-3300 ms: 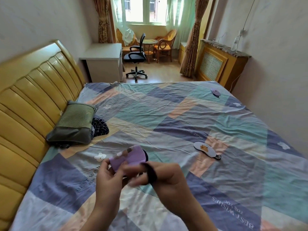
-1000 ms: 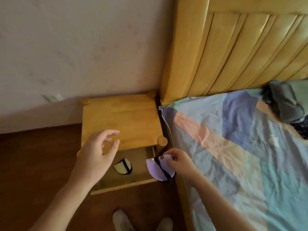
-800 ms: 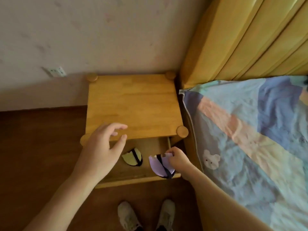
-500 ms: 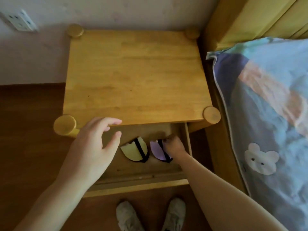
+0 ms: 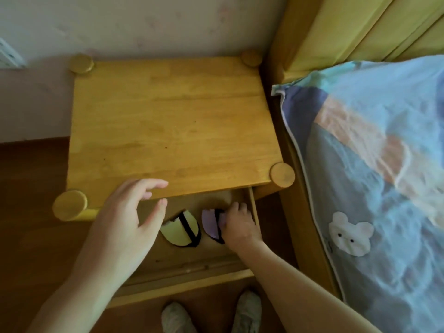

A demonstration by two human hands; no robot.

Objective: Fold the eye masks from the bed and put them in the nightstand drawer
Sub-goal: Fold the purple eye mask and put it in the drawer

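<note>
The wooden nightstand [image 5: 168, 121] stands beside the bed, its drawer [image 5: 182, 282] pulled out. Inside the drawer lies a folded yellow eye mask [image 5: 179, 230] with a black strap. To its right is the folded purple eye mask [image 5: 211, 223], resting on the drawer floor. My right hand [image 5: 240, 228] is down in the drawer with its fingers on the purple mask's right side. My left hand [image 5: 125, 224] hovers above the drawer's left part, fingers apart, holding nothing.
The bed [image 5: 384, 176] with a patchwork sheet fills the right side, its yellow headboard [image 5: 360, 27] at the top right. Wooden floor [image 5: 28, 212] lies to the left. My two shoes [image 5: 211, 316] show below the drawer front. A wall socket [image 5: 7, 56] sits at the far left.
I turned from the bed to the nightstand. My right hand carried the folded purple mask down into the open drawer and set it beside the yellow one. My left hand stayed hovering.
</note>
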